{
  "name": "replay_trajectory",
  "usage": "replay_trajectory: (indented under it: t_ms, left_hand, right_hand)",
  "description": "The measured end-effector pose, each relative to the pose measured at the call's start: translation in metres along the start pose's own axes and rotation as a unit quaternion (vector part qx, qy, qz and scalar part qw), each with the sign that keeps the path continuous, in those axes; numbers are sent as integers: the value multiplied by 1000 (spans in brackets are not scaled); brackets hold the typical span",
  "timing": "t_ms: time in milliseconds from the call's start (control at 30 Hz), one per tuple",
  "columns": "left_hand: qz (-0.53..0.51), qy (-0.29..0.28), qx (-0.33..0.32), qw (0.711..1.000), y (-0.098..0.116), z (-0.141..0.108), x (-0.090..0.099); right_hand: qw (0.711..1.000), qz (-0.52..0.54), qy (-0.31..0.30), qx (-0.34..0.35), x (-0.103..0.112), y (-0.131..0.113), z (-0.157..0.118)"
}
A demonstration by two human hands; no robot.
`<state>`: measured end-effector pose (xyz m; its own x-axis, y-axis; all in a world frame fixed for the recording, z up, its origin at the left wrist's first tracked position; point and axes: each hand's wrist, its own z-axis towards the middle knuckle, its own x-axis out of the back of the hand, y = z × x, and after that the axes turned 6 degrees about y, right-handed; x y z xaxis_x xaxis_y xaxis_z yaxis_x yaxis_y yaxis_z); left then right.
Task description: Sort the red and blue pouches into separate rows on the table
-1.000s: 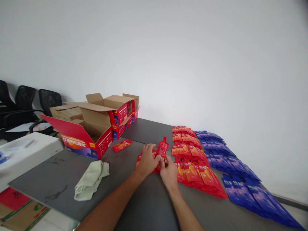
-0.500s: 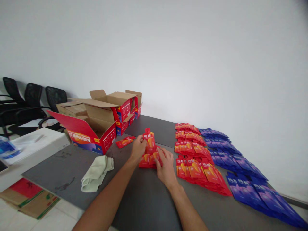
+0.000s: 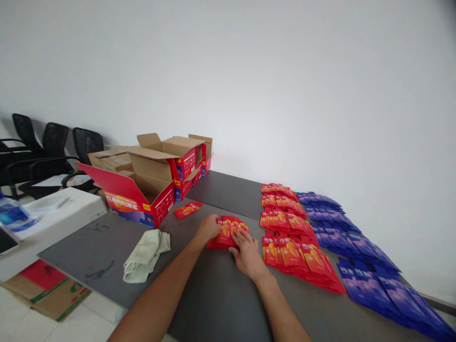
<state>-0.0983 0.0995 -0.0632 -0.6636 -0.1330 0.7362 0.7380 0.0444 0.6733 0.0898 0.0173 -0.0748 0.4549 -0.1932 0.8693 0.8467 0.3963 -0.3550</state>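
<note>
A small overlapping pile of red pouches with orange print lies on the dark grey table in front of me. My left hand is at the pile's left edge, fingers curled and gripping a red pouch there. From the right, my right hand rests on the pile, its fingers stretched out over the pouches and the thumb held apart. One loose red pouch lies flat, away from the pile, beyond my left hand. My fingers hide part of the pile's edges.
To the right are rows of red pouches and, past them, rows of blue pouches. An open red carton stands at left, with more cartons behind. A folded pale cloth lies nearer me. Beyond are black chairs.
The pouch that my left hand held raised above the pile now lies down among the others. My right hand has shifted slightly and spread over the pouches.
</note>
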Motion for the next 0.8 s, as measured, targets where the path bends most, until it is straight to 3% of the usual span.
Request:
replay_trajectory:
  t_ms: [233, 333, 433, 633, 800]
  left_hand:
    - [140, -12, -104, 985, 3, -8, 3]
    - [151, -4, -189, 970, 7, -11, 3]
    - [147, -42, -244, 958, 8, -16, -4]
    - [182, -151, -260, 936, 0, -16, -23]
    - [182, -170, -269, 930, -2, -13, -24]
  right_hand:
    - [1000, -4, -4, 2, 1, 1, 2]
    - [1000, 8, -3, -1, 2, 0, 2]
    - [1000, 22, 6, 5, 4, -2, 1]
    - [999, 43, 27, 13, 4, -5, 1]
    - [998, 40, 38, 6, 1, -7, 1]
